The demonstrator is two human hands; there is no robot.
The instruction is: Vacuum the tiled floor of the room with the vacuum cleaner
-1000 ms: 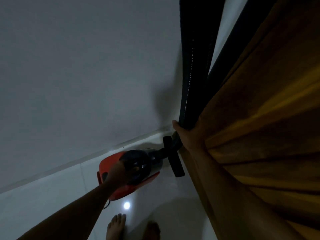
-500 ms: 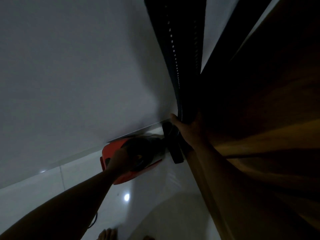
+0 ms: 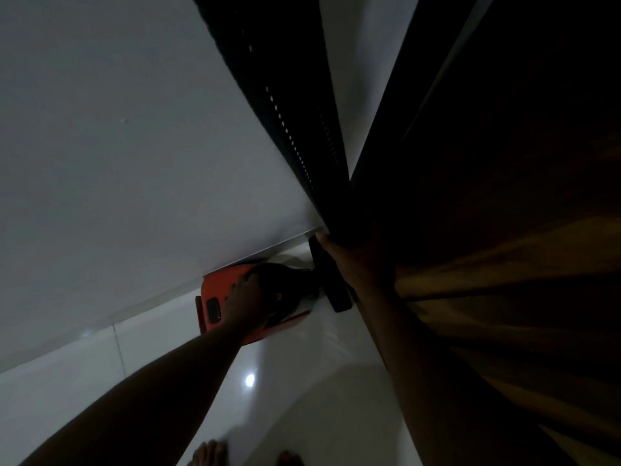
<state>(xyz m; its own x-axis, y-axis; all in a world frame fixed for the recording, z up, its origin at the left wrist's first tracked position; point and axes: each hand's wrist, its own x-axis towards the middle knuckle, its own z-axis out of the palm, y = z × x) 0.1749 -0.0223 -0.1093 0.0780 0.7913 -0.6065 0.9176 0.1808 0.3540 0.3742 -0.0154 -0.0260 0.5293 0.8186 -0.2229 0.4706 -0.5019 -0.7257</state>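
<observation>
Vacuum cleaner [image 3: 215, 299], orange-red plastic over glossy tile [image 3: 302, 398], in grip of left hand [image 3: 247, 304]; right hand [image 3: 351, 262] around dark pleated curtain [image 3: 295, 105].

There is a single view, from a wide-angle camera on the person's head. It looks steeply down and forward at the line where the pale wall [image 3: 117, 146] meets the glossy tiled floor [image 3: 302, 398], and the frame is tilted. Both forearms enter from the lower edge. The left hand [image 3: 245, 297] on the vacuum cleaner [image 3: 215, 297] and the right hand [image 3: 353, 260] on the curtain [image 3: 504, 297] sit near mid-frame. Bare toes [image 3: 208, 454] touch the bottom edge. The curtain hangs very close, filling the right side.
</observation>
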